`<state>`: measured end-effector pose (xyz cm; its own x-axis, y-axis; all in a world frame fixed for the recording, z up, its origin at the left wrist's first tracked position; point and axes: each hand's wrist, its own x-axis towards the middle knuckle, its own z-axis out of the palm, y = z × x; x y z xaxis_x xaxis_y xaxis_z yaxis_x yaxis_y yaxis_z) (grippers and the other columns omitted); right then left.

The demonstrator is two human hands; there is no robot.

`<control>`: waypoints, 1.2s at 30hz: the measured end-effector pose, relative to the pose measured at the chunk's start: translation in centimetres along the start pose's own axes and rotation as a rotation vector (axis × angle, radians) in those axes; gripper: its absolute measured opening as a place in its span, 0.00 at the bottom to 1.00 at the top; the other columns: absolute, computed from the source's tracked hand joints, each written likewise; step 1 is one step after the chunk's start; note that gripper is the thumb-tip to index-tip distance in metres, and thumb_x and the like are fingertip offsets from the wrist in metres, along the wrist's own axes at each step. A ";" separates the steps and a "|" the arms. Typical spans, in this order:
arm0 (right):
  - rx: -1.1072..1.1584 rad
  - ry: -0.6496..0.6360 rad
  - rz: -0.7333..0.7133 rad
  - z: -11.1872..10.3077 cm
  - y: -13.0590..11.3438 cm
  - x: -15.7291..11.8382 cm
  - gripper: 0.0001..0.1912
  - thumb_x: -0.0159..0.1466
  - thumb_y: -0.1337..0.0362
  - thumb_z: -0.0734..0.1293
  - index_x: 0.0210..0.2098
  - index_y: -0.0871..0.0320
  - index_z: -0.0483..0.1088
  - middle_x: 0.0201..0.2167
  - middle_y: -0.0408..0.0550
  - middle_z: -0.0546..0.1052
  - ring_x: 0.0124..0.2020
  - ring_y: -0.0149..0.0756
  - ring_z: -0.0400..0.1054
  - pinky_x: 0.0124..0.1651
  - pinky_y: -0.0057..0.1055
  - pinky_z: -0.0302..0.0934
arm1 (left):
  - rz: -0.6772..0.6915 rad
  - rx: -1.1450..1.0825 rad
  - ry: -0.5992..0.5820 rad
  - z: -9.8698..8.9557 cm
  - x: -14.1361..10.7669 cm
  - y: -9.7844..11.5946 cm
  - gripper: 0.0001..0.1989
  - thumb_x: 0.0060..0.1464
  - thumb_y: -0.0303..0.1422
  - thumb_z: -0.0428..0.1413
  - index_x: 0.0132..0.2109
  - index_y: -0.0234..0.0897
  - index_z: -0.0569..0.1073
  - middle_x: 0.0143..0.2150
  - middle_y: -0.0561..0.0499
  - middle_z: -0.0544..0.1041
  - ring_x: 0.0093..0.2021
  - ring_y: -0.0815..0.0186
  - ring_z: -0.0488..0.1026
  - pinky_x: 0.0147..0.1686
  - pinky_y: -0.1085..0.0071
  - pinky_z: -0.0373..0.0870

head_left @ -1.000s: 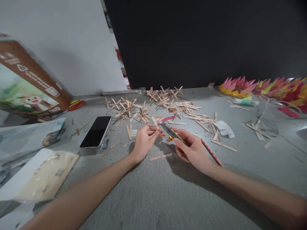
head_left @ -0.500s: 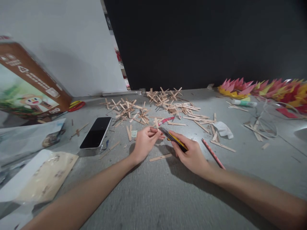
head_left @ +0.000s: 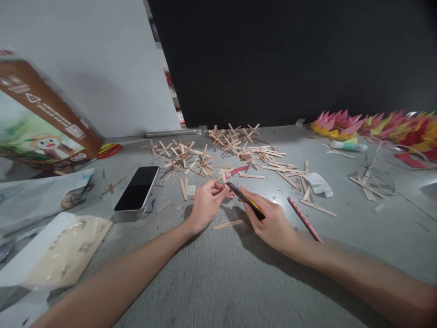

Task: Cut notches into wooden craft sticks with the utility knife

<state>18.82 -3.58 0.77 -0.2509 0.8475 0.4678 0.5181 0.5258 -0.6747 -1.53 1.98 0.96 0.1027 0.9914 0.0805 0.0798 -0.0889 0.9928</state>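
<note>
My right hand point(head_left: 268, 218) is wrapped round a black and yellow utility knife point(head_left: 251, 204), its front end pointing up and left. Pinched in the fingers of my left hand point(head_left: 208, 200) is a wooden craft stick point(head_left: 223, 176), mostly covered by the fingertips. The knife's tip meets the stick at my left fingertips; whether the blade cuts into the wood is too small to tell. On the table just below the hands lies a loose wooden stick point(head_left: 228, 224). Behind them is a red strip point(head_left: 237, 171).
Wooden sticks, many crossed, form a heap point(head_left: 232, 143) at the back. A phone point(head_left: 137, 188) and a plastic packet point(head_left: 68, 250) lie left, near a brown box point(head_left: 51, 105). To the right are a pink pencil point(head_left: 305, 219), crumpled tissue point(head_left: 319, 185), glue stick point(head_left: 348, 146) and folded paper pieces point(head_left: 336, 126).
The knife has tilted slightly in my right hand, showing less of its yellow side. My left hand stays in place with the stick.
</note>
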 end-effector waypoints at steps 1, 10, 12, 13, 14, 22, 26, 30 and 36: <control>0.019 -0.004 0.013 -0.1 -0.1 0.0 0.23 0.74 0.65 0.62 0.67 0.51 0.69 0.62 0.51 0.78 0.61 0.43 0.75 0.62 0.40 0.70 | 0.001 -0.003 0.001 0.0 0.0 -0.1 0.17 0.58 0.46 0.65 0.36 0.38 0.71 0.34 0.45 0.86 0.39 0.54 0.86 0.38 0.67 0.79; 0.197 -0.068 0.263 -0.5 -1.2 0.3 0.23 0.73 0.59 0.63 0.65 0.55 0.70 0.35 0.49 0.83 0.35 0.40 0.79 0.36 0.33 0.72 | 0.009 0.013 0.001 -0.1 0.0 -0.1 0.16 0.60 0.45 0.64 0.36 0.38 0.71 0.34 0.45 0.86 0.39 0.54 0.86 0.36 0.68 0.78; 0.279 -0.081 0.310 -0.3 -1.4 0.3 0.23 0.73 0.57 0.63 0.65 0.55 0.70 0.26 0.43 0.78 0.25 0.35 0.72 0.29 0.29 0.67 | 0.017 0.027 0.008 -0.1 0.0 -0.1 0.15 0.60 0.44 0.64 0.36 0.38 0.71 0.34 0.45 0.86 0.39 0.54 0.86 0.35 0.68 0.77; 0.334 -0.084 0.338 -0.2 -1.5 0.3 0.23 0.73 0.56 0.64 0.65 0.55 0.69 0.24 0.41 0.75 0.22 0.33 0.69 0.26 0.28 0.65 | 0.019 0.032 0.013 0.0 0.0 -0.1 0.14 0.60 0.43 0.63 0.36 0.39 0.71 0.34 0.46 0.86 0.39 0.54 0.86 0.35 0.68 0.77; 0.392 -0.085 0.368 -0.1 -1.6 0.3 0.23 0.73 0.55 0.64 0.65 0.56 0.69 0.22 0.38 0.72 0.20 0.31 0.66 0.24 0.27 0.62 | 0.019 0.034 0.018 0.0 0.0 -0.1 0.14 0.60 0.43 0.63 0.36 0.39 0.71 0.33 0.46 0.86 0.38 0.54 0.86 0.35 0.68 0.77; 0.801 -0.142 0.607 -0.4 -2.4 0.9 0.28 0.69 0.49 0.69 0.63 0.56 0.68 0.23 0.38 0.73 0.15 0.24 0.53 0.16 0.23 0.49 | 0.029 0.016 0.033 0.0 0.1 -0.1 0.13 0.60 0.40 0.63 0.36 0.40 0.68 0.34 0.47 0.86 0.37 0.55 0.86 0.33 0.70 0.76; 1.013 -0.150 0.622 -1.1 -1.8 1.5 0.26 0.66 0.51 0.72 0.59 0.54 0.71 0.41 0.49 0.81 0.16 0.20 0.54 0.15 0.22 0.45 | -0.005 -0.001 0.024 0.1 0.1 0.5 0.16 0.59 0.44 0.64 0.37 0.40 0.68 0.35 0.45 0.86 0.38 0.54 0.86 0.36 0.66 0.79; 0.922 -0.063 0.564 -1.4 -1.1 1.8 0.27 0.67 0.52 0.72 0.63 0.52 0.69 0.39 0.47 0.81 0.17 0.23 0.56 0.15 0.23 0.46 | -0.021 -0.041 0.016 0.1 0.2 0.6 0.18 0.59 0.46 0.65 0.38 0.39 0.67 0.36 0.44 0.86 0.36 0.56 0.86 0.38 0.65 0.80; 0.391 0.045 0.316 -1.1 0.6 1.7 0.21 0.70 0.57 0.68 0.61 0.51 0.73 0.48 0.51 0.81 0.29 0.30 0.70 0.32 0.30 0.67 | -0.025 -0.132 -0.017 0.1 0.2 0.9 0.18 0.59 0.45 0.65 0.44 0.37 0.70 0.35 0.45 0.86 0.35 0.57 0.86 0.40 0.63 0.82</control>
<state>19.59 -1.89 1.86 -0.0915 0.9701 0.2247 0.2160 0.2396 -0.9465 -1.36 2.09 1.87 0.1195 0.9913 0.0551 -0.0480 -0.0496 0.9976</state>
